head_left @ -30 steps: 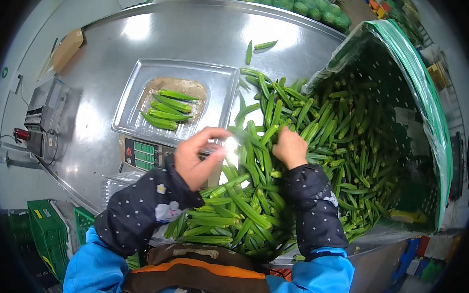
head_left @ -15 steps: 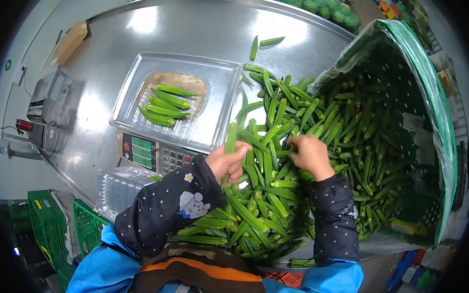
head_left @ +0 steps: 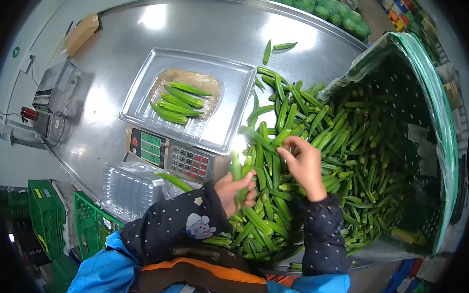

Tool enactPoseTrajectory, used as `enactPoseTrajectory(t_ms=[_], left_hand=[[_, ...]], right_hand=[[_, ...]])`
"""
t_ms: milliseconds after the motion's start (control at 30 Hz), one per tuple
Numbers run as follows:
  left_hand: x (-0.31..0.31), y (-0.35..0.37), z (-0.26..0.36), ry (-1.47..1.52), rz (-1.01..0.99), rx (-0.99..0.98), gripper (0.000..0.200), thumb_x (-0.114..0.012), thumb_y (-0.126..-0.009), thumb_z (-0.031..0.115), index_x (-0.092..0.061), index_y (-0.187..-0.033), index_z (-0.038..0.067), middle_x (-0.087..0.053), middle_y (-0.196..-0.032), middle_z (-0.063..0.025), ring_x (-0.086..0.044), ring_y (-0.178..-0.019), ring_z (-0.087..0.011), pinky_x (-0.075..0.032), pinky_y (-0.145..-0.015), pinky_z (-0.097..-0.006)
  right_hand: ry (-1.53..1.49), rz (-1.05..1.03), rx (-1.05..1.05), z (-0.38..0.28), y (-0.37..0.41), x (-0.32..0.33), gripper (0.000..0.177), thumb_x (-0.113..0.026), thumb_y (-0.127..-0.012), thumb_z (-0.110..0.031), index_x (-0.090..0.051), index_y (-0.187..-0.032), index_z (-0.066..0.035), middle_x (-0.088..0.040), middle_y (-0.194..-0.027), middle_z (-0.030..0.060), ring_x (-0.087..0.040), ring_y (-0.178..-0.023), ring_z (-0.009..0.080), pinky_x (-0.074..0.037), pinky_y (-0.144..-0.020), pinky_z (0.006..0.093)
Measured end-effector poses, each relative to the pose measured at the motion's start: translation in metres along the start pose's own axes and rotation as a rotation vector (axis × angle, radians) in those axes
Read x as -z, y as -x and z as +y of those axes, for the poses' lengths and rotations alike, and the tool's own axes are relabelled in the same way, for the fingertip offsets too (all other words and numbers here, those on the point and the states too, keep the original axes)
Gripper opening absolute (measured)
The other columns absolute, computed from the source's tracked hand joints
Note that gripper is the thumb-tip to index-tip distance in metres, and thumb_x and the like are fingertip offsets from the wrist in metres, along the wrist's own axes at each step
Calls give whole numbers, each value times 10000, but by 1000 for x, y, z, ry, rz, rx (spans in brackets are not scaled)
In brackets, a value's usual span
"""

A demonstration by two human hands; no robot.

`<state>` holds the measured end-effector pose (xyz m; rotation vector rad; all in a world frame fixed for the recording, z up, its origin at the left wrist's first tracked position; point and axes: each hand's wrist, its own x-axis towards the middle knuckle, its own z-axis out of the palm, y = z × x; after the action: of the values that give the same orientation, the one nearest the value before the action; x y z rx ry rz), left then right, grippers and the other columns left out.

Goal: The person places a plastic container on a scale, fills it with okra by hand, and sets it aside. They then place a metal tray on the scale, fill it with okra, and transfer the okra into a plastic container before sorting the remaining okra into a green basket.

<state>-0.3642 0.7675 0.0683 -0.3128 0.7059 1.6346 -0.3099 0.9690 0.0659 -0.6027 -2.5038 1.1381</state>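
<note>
My left hand is closed around okra pods, which stick up blurred above the thumb. To its right, my right hand pinches another okra pod by its stem end, over the heap of loose okra. Several okra pods lie side by side in a clear plastic tray on the weighing pan of a digital scale. The scale's display is lit green.
A green crate lined with plastic lies tipped on the right, okra spilling onto the steel table. Empty clear trays are stacked at the front left, a pod beside them. A machine stands at the far left.
My right hand has moved left and toward me, now with a pod in its fingers. My left hand has come slightly nearer to me, and the whole view has shifted a little.
</note>
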Motion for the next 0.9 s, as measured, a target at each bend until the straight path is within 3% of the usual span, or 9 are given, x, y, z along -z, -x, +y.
enactPoseTrajectory(t_ms=[133,267,333,467,600,633,733,800,900], left_hand=[[12,15,10,-68,35,-79,236,-515,-940,192,-455,-1147,96,-448,-739,-15,-485,-644,-148,-390,-617,-276],[14,15,14,-137,137,-176,514,-547,-921,185,-328,-1372,73,-557,-981,-72,-552,-864,-190,-445,-770,-309],[8,8,7,2,95,-197,575,-541,-922,189,-258,-1412,83,-499,-1215,-124,-502,-1133,-237,-411,-956,-344],[4,1,-6,171,-144,-179,575,-509,-929,167,-225,-1428,127,-380,-1355,-140,-378,-1287,-275,-341,-1054,-421],[25,10,-6,47,-142,-164,474,-566,-876,64,-388,-1314,101,-553,-1004,-90,-569,-949,-227,-445,-893,-429],[16,19,-2,52,-5,-163,441,-590,-843,14,-440,-1252,86,-543,-859,-59,-563,-796,-202,-465,-808,-419],[27,32,0,21,28,-154,398,-577,-847,5,-454,-1221,63,-563,-945,-81,-576,-844,-211,-480,-794,-393],[32,37,-1,29,41,-164,397,-569,-853,10,-444,-1227,57,-568,-1011,-105,-580,-869,-221,-483,-802,-392],[29,41,5,20,52,-161,410,-550,-870,29,-412,-1256,45,-537,-1161,-153,-572,-966,-248,-476,-851,-391]], right_hand=[[293,-153,82,6,-14,-29,230,-718,-733,-157,-655,-901,-14,-640,-711,140,-613,-637,329,-481,-590,374],[204,-14,23,4,-8,-15,170,-657,-807,-156,-672,-795,13,-634,-635,129,-594,-519,216,-441,-501,297],[-576,-10,-502,-6,29,7,174,-558,-907,-132,-639,-927,21,-602,-661,28,-494,-491,63,-383,-452,199],[-810,-227,-656,-55,92,3,138,-601,-881,-109,-641,-898,22,-630,-667,85,-554,-506,108,-466,-480,224],[-559,-40,-537,-52,57,-2,115,-655,-832,-97,-653,-861,13,-589,-631,10,-483,-501,60,-382,-464,206],[-326,10,-263,-31,42,-9,117,-670,-810,-92,-649,-862,11,-545,-611,-40,-417,-511,40,-335,-474,201],[20,104,-1,-14,-1,-34,162,-708,-764,-119,-657,-891,-33,-524,-691,19,-485,-573,130,-389,-519,259],[344,-82,211,-11,-14,-48,206,-736,-734,-154,-665,-900,-54,-541,-759,86,-550,-634,232,-434,-555,314],[268,-3,181,-28,-5,-28,148,-720,-738,-117,-674,-867,-61,-590,-798,117,-588,-720,287,-472,-632,338]])
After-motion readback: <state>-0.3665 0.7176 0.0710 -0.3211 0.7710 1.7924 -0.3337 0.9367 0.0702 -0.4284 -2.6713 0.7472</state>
